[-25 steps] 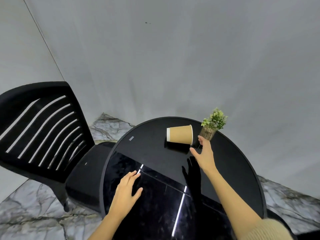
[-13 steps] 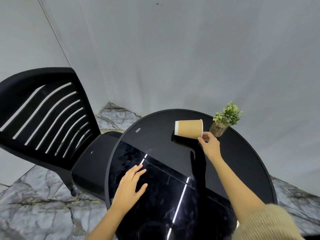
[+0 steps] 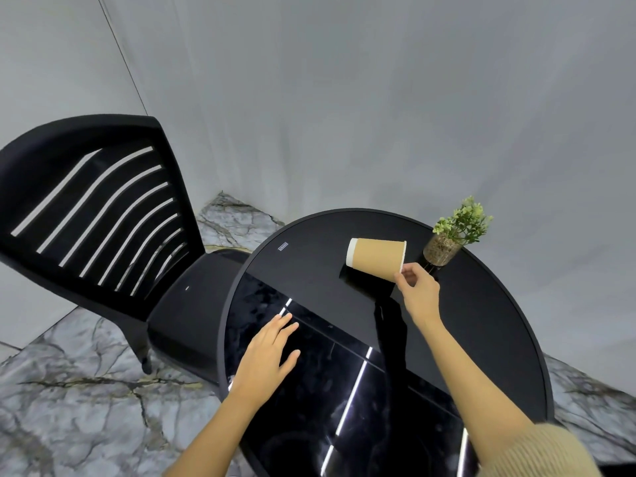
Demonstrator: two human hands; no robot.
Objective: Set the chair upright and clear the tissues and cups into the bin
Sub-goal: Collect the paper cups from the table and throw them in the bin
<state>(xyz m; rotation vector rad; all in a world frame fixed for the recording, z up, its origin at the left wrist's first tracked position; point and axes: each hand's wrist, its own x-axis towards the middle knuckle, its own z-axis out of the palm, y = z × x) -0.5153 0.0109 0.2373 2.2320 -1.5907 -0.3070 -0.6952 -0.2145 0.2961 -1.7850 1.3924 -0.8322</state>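
A brown paper cup point(image 3: 377, 257) with a white rim lies on its side on the round black table point(image 3: 481, 304), its mouth to the left. My right hand point(image 3: 418, 292) pinches the cup's base edge between thumb and fingers. My left hand point(image 3: 266, 359) rests flat on the glossy tabletop near its left edge, fingers apart, holding nothing. The black slatted chair point(image 3: 96, 215) stands upright to the left, its seat tucked against the table. No tissues or bin are in view.
A small green plant in a glass pot point(image 3: 447, 239) stands right behind the cup, close to my right hand. A grey wall rises behind the table. Marble floor point(image 3: 75, 407) shows at left and lower right.
My right hand reached forward to the cup and closed on its base edge; the cup's base has tipped up slightly. My left hand stayed flat on the table.
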